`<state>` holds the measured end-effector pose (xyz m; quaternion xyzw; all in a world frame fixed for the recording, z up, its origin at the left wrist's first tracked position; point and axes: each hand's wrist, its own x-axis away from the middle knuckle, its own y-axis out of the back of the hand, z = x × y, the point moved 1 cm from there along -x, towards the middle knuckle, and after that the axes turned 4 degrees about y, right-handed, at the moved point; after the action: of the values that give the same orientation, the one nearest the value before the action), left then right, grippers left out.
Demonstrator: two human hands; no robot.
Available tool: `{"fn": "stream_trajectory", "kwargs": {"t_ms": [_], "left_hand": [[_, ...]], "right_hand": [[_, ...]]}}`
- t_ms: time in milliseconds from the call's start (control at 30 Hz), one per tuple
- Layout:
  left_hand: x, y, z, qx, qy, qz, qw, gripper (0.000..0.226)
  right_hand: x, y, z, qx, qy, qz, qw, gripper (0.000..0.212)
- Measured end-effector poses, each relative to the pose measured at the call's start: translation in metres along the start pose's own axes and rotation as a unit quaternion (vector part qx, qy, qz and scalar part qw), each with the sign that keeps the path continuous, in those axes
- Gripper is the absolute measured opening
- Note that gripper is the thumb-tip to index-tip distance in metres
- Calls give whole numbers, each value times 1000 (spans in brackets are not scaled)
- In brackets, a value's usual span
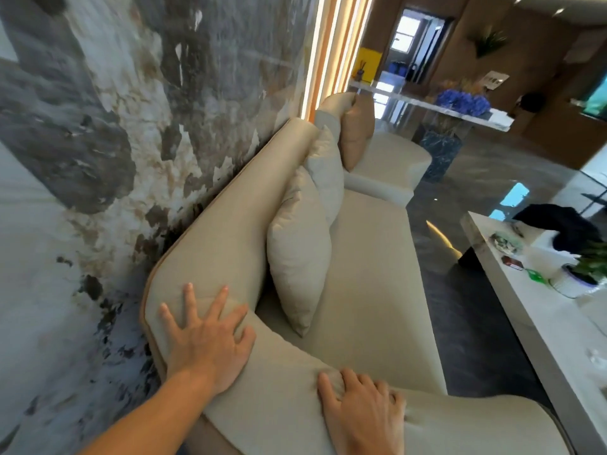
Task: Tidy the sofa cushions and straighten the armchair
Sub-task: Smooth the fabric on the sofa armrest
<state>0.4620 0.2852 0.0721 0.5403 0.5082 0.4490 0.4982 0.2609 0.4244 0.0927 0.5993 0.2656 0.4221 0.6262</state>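
Note:
A long beige sofa (371, 257) runs away from me along a marbled wall. Three cushions lean against its backrest: a pale one (299, 254) nearest, a second pale one (323, 172) behind it, and a tan one (356, 133) at the far end. My left hand (207, 339) lies flat with fingers spread on the near corner where backrest meets armrest. My right hand (361, 412) presses on top of the near armrest (289, 389), fingers curled into the fabric. Neither hand holds a cushion.
A white coffee table (512, 284) with a potted plant (591, 261), a dark cloth and small items stands to the right. Glossy dark floor (460, 205) runs between the table and the sofa. A counter with blue flowers (463, 100) stands far back.

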Motion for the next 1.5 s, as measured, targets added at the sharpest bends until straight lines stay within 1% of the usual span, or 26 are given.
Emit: {"fn": "stream_trajectory", "kwargs": {"t_ms": [67, 267, 433, 567, 700, 767, 867, 967, 1267, 1500], "left_hand": [[-1, -1, 1, 9, -5, 10, 1000, 65], [10, 3, 7, 25, -30, 27, 999, 72], [36, 8, 30, 28, -46, 17, 998, 72], [46, 8, 42, 33, -43, 7, 998, 72], [36, 9, 35, 48, -14, -17, 999, 68], [28, 7, 31, 48, -12, -7, 999, 68], [7, 7, 23, 43, -8, -18, 999, 68], [-24, 5, 7, 45, -9, -25, 999, 68], [-131, -2, -55, 49, 10, -42, 998, 63], [-167, -6, -86, 55, 14, -51, 997, 61]], "right_hand": [[6, -2, -1, 16, 5, -17, 1000, 70], [38, -7, -3, -5, 20, -46, 999, 64], [78, -19, 8, -13, 15, -56, 998, 71], [84, -22, 14, -15, -20, -46, 999, 80], [57, -18, 19, -5, -44, -27, 999, 86], [47, -16, 20, -3, -46, -32, 998, 82], [27, -9, 25, -11, -47, -28, 998, 76], [-5, -2, 26, -33, -31, -21, 999, 72], [-124, 13, 18, -25, 11, -56, 998, 75], [-173, 22, 7, -34, 12, -73, 997, 73]]}}
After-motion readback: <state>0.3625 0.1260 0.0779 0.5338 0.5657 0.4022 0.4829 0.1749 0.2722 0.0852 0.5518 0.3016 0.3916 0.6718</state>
